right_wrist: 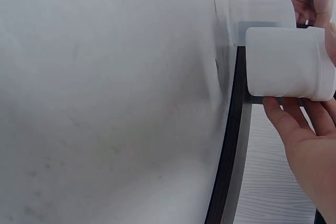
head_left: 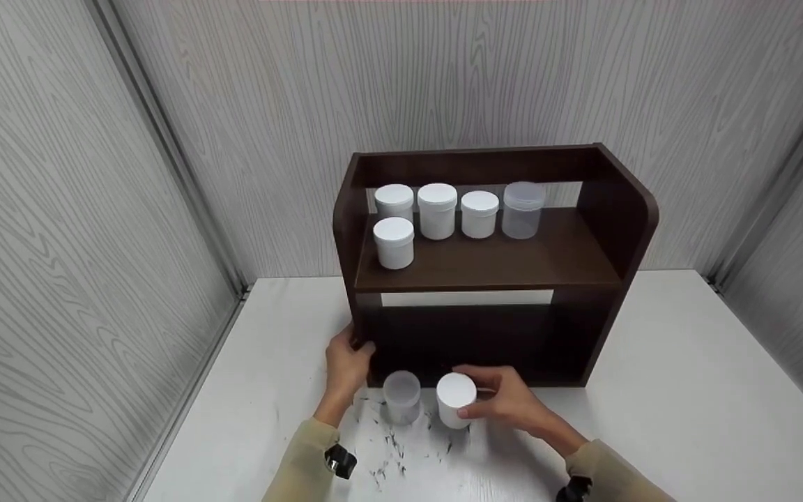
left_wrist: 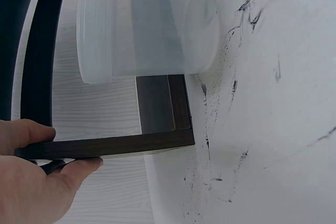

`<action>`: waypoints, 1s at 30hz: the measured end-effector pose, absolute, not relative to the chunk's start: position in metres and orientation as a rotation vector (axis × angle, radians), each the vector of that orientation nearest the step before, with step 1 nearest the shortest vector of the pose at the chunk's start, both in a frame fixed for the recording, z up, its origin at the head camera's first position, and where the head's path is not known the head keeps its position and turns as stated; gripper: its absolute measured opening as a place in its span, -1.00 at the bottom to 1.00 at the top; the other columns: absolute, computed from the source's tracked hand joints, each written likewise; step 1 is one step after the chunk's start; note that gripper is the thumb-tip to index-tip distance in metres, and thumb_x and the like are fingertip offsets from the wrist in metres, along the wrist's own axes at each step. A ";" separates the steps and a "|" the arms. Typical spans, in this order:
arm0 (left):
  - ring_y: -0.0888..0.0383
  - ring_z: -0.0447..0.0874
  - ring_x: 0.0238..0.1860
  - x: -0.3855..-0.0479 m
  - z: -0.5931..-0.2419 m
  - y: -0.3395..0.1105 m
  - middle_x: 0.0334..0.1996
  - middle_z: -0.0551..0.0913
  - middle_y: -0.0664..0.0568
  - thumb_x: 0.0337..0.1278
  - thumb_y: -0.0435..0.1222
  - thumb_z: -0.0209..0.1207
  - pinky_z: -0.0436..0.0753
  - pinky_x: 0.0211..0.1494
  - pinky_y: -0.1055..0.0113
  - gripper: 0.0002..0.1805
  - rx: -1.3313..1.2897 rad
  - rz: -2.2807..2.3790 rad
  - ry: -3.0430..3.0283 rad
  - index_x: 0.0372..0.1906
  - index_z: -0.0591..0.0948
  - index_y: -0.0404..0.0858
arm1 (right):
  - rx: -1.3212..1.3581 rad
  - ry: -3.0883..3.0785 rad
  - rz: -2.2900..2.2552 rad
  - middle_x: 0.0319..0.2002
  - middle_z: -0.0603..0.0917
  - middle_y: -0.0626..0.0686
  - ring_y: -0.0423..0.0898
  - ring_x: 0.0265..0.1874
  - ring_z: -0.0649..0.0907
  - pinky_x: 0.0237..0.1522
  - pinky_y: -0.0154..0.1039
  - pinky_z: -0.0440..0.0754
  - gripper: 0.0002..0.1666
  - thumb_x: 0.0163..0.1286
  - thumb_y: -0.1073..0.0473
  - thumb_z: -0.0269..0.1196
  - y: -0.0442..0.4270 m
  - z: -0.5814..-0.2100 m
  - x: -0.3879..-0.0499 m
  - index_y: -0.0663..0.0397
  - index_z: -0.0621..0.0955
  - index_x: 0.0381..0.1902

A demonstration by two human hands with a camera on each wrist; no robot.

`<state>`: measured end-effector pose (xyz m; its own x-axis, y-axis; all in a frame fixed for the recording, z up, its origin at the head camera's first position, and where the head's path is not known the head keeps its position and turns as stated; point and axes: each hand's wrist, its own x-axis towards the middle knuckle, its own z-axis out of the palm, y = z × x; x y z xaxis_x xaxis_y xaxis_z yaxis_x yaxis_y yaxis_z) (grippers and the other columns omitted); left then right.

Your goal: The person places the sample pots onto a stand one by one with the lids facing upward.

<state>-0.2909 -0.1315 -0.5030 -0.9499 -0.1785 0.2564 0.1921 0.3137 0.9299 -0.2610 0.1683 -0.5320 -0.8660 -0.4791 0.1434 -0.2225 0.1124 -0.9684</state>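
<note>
My left hand grips the front edge of the left side panel of a dark brown wooden shelf unit. In the left wrist view, the thumb and fingers lie on either side of that panel. My right hand holds a white lidded jar between thumb and fingers, in front of the unit's lower edge. The right wrist view shows the fingers wrapped along the white jar's side. Between the hands, a translucent jar stands upright on the table, touched by neither.
On the upper shelf stand several white jars toward the left and middle, plus a translucent jar farther right. The white table bears black scuff marks near the hands. Grey wood-grain walls enclose the back and sides.
</note>
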 end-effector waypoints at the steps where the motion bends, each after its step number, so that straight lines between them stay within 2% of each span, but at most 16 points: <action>1: -0.26 0.54 0.34 -0.291 -0.503 -0.132 0.30 0.58 -0.38 0.34 -0.47 0.16 0.51 0.39 -0.08 -0.39 -0.017 -1.686 -2.272 0.47 0.40 -0.54 | -0.700 2.182 -1.831 0.25 0.68 0.25 0.16 0.17 0.69 0.15 -0.06 0.68 -0.11 0.13 0.30 0.62 0.169 -0.530 -0.260 0.39 0.54 0.40; 8: -0.27 0.51 0.37 -0.290 -0.503 -0.132 0.31 0.55 -0.41 0.35 -0.46 0.14 0.47 0.42 -0.10 -0.38 -0.031 -1.708 -2.259 0.47 0.39 -0.54 | -0.684 2.173 -1.832 0.26 0.66 0.26 0.18 0.21 0.67 0.15 -0.08 0.69 -0.13 0.12 0.32 0.62 0.174 -0.517 -0.248 0.34 0.56 0.39; 19: -0.27 0.54 0.34 -0.291 -0.505 -0.131 0.30 0.56 -0.43 0.33 -0.50 0.15 0.50 0.40 -0.10 -0.39 -0.004 -1.715 -2.260 0.46 0.40 -0.55 | -0.645 2.240 -1.804 0.26 0.67 0.21 0.15 0.23 0.65 0.20 -0.01 0.65 -0.16 0.10 0.28 0.64 0.184 -0.503 -0.230 0.23 0.61 0.37; 25: -0.25 0.54 0.34 -0.291 -0.505 -0.131 0.30 0.56 -0.44 0.31 -0.52 0.15 0.50 0.40 -0.09 -0.39 -0.007 -1.701 -2.258 0.45 0.41 -0.57 | -0.612 2.218 -1.841 0.27 0.66 0.24 0.14 0.19 0.69 0.10 -0.13 0.71 -0.15 0.10 0.31 0.63 0.188 -0.496 -0.223 0.27 0.60 0.37; 30: -0.26 0.53 0.35 -0.291 -0.504 -0.132 0.30 0.56 -0.42 0.33 -0.50 0.14 0.50 0.40 -0.09 -0.39 -0.019 -1.697 -2.269 0.46 0.40 -0.56 | -0.618 2.187 -1.868 0.26 0.66 0.26 0.11 0.17 0.70 0.12 -0.15 0.70 -0.14 0.09 0.33 0.63 0.190 -0.487 -0.220 0.32 0.58 0.37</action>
